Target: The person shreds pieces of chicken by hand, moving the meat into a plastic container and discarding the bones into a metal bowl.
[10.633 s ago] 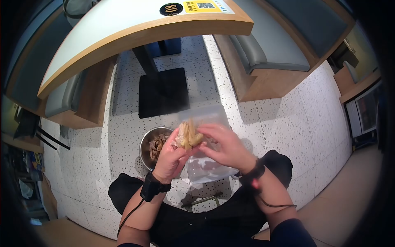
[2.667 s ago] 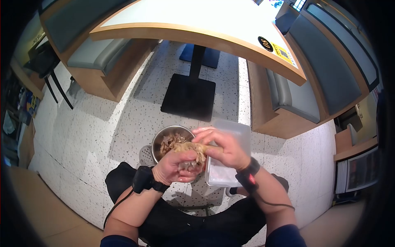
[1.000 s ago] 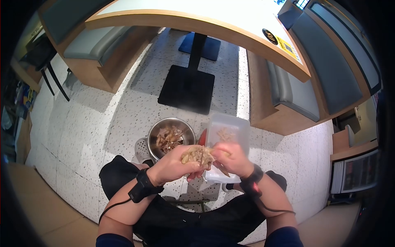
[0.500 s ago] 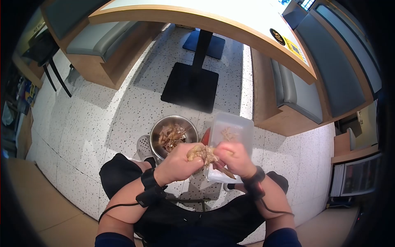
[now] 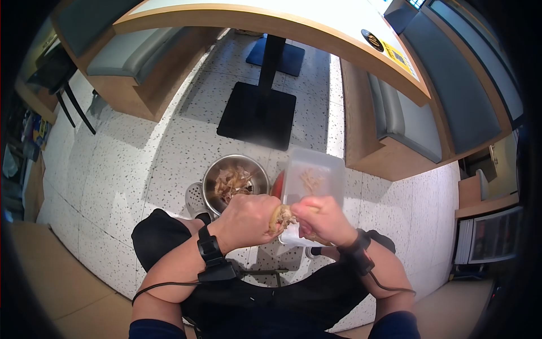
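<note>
In front of my knees, both hands are closed on one piece of chicken point(image 5: 280, 219) with yellowish skin and pale meat. My left hand point(image 5: 248, 219) wraps round its left part, back of the hand up. My right hand point(image 5: 327, 219) pinches the right part, thumb on top. Fingers cover much of the piece. Below my left hand stands a round metal bowl point(image 5: 259, 175) holding chicken scraps and what look like bones point(image 5: 230, 182). Under my right hand is a translucent plastic bin point(image 5: 334, 175) with a small heap of pale shreds point(image 5: 310, 181).
Something red point(image 5: 278, 184) lies between bowl and bin, partly hidden. A table point(image 5: 271, 27) on a black pedestal base point(image 5: 257, 116) stands ahead, with padded benches point(image 5: 132, 53) on both sides. My shoe point(image 5: 195, 198) is close to the bowl's left side.
My left hand has turned and moved right, covering more of the chicken. The thin bone-like end that stuck out below my right hand no longer shows clearly. The view has shifted slightly.
</note>
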`<state>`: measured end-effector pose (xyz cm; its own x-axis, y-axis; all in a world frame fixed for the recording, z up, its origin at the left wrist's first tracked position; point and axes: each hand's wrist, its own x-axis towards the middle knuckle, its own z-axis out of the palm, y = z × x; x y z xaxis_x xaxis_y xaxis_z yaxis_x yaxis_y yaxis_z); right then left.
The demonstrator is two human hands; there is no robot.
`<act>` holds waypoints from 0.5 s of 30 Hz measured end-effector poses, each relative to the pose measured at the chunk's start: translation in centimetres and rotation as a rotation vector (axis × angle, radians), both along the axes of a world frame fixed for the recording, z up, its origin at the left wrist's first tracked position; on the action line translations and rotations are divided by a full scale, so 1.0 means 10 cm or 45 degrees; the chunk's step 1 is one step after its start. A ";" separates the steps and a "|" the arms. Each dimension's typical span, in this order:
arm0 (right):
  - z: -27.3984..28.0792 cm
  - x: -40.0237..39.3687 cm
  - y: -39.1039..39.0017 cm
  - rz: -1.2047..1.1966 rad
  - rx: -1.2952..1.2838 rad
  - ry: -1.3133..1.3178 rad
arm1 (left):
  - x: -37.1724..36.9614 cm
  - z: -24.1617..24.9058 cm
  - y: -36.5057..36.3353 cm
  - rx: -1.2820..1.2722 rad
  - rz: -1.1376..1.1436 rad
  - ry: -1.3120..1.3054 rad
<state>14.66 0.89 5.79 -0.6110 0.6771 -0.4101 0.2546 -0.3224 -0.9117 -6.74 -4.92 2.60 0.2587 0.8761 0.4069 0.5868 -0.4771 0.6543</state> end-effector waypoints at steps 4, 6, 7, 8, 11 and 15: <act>0.00 0.05 -0.04 -0.052 0.049 -0.101 | 0.06 -0.09 0.04 0.081 0.005 0.168; 0.02 0.05 -0.04 -0.075 0.057 -0.142 | 0.07 -0.12 0.08 0.083 -0.007 0.222; 0.04 0.04 -0.02 -0.093 0.068 -0.185 | 0.07 -0.11 0.12 0.088 -0.012 0.274; 0.07 0.03 0.00 -0.098 0.071 -0.174 | 0.05 -0.09 0.15 0.092 -0.016 0.286; 0.20 -0.04 0.07 -0.090 0.108 -0.272 | 0.00 -0.01 0.24 0.063 -0.048 0.379; 0.33 -0.16 0.18 -0.032 0.258 -0.249 | -0.09 0.10 0.34 0.075 -0.021 0.510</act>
